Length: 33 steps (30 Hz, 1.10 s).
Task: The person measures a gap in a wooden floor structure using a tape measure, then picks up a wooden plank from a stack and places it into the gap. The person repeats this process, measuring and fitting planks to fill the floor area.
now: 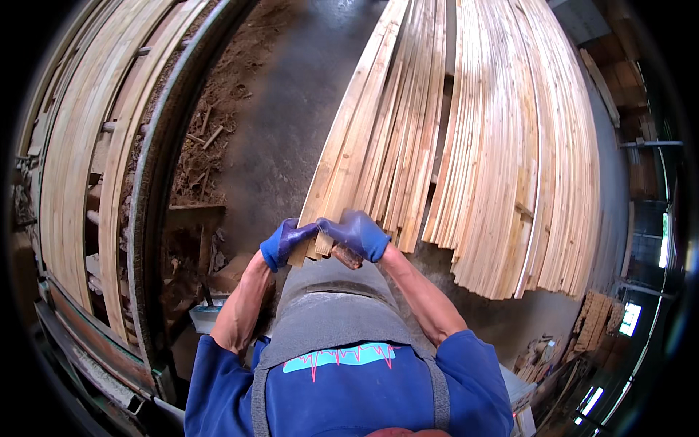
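Several long, pale wooden strips (342,160) reach away from me at the near left side of a large stack. My left hand (293,239), in a blue and purple glove, is closed round the left edge of their near ends. Beside it, my right hand (355,234), gloved alike and slightly blurred, is closed over the near ends of the strips, its fingers partly hidden. The two thumbs come close together on top of the wood. Just under the right hand shows a reddish-brown piece (347,256) that I cannot make out.
To the right lies the wide stack of wooden strips (502,167), its near ends uneven. A metal-edged machine bed (149,175) with more boards (76,167) stands on the left. Sawdust and scraps (211,138) lie beside it. A pale blue container (206,318) is near my left forearm.
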Tool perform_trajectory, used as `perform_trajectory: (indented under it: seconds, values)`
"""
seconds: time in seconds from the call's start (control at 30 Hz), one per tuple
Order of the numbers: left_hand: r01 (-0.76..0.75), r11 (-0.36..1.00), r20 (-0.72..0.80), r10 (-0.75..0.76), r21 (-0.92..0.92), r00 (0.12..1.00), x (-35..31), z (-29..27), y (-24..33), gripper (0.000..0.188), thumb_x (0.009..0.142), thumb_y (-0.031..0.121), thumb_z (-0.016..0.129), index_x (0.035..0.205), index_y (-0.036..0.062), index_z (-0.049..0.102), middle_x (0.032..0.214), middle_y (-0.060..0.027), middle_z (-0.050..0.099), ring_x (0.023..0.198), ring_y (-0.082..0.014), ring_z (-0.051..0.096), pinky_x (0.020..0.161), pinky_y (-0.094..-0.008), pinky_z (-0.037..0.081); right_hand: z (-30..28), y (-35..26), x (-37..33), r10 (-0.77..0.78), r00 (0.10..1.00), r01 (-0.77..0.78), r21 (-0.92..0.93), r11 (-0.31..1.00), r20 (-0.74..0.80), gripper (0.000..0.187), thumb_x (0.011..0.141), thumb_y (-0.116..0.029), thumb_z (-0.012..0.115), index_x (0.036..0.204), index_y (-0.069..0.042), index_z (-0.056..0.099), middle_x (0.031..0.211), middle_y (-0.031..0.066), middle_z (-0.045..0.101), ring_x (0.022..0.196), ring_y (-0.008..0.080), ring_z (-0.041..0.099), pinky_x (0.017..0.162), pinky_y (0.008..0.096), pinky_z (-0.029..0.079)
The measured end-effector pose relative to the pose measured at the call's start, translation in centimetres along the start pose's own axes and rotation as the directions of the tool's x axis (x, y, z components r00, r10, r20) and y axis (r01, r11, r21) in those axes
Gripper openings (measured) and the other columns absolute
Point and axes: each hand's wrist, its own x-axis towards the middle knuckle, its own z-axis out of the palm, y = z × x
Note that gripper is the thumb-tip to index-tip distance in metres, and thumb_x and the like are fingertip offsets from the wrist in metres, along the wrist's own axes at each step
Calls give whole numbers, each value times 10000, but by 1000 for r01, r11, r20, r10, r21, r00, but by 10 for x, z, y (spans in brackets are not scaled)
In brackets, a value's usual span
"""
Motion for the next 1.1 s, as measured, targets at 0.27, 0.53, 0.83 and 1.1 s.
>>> perform_trajectory:
  seconds: [0.27,0.53,0.83,1.1]
  values:
    - [-167,982,57,172,-91,983,-41,-29,52,521,973,425,624,1188,-50,630,1048,-142,702,917,-194,691,803,-332,567,-25,-119,-8,-13,989,52,-274,960,144,806,865,-749,536,896,30,739,782,241,701,743,342,710,732,415,543]
    - [-167,952,-7,175,258,985,-95,-33,84,487,903,396,721,1137,-27,662,959,-96,698,830,-164,677,715,-311,562,3,-129,10,-148,952,268,-490,830,269,781,946,-696,458,938,44,709,756,240,671,698,382,652,699,430,527]
    - [-40,984,-62,52,174,997,-93,-69,42,445,863,323,787,1100,-38,680,930,-75,709,846,-135,660,749,-298,544,-61,-8,69,-534,820,379,505,776,204,266,976,-246,618,1142,-59,709,1044,140,733,959,257,706,869,345,586]
    - [126,826,-95,-88,549,992,-139,-99,49,508,835,329,808,1122,-69,678,931,-79,721,882,-122,608,783,-312,498,-130,-112,161,-406,914,374,445,814,-25,469,990,-454,581,879,-2,643,611,59,607,557,140,584,546,309,479]
